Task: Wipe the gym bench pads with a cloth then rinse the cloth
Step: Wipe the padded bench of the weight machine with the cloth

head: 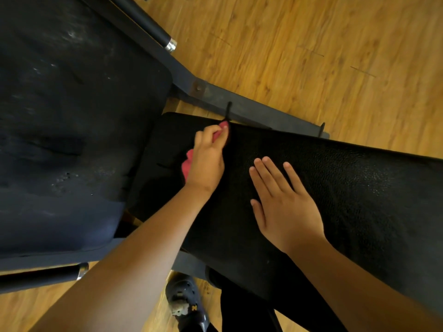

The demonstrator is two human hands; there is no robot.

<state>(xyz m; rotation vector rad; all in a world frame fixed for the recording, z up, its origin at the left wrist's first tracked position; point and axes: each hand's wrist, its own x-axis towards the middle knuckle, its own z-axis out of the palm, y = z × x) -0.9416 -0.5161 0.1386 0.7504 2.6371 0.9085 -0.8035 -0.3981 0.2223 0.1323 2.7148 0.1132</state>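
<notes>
— What is the floor like?
— A wooden plank floor (311, 44), warm yellow-brown, fills the upper right of the frame and shows again along the bottom left.

— And the pads?
— Two of them. A large, dull dark pad (72, 116) with pale dusty marks takes up the left side. A black pad (359, 188) with a pebbled grain runs from the centre to the right edge. A grey metal frame (251, 109) passes behind it along its upper edge.

— Where is the cloth?
— The pink cloth (187, 164) lies on the black pad near its upper left end, close to the gap between the two pads. The left hand (207, 159) covers most of it, so pink shows only at the fingertips and beside the heel of the hand.

— How does that hand hold it?
— Its fingers (203, 136) are curled round the cloth, gripping it against the pad.

— And the other hand?
— The right hand (287, 207) lies palm down on the black pad, just right of the left hand and apart from it. Its fingers (271, 171) are straight, slightly spread, and hold nothing.

— Anything else?
— A black bar (148, 22) with a chrome end sits at the top, and a second bar (43, 275) at the lower left. A dark shoe (184, 300) stands on the floor at the bottom centre.
</notes>
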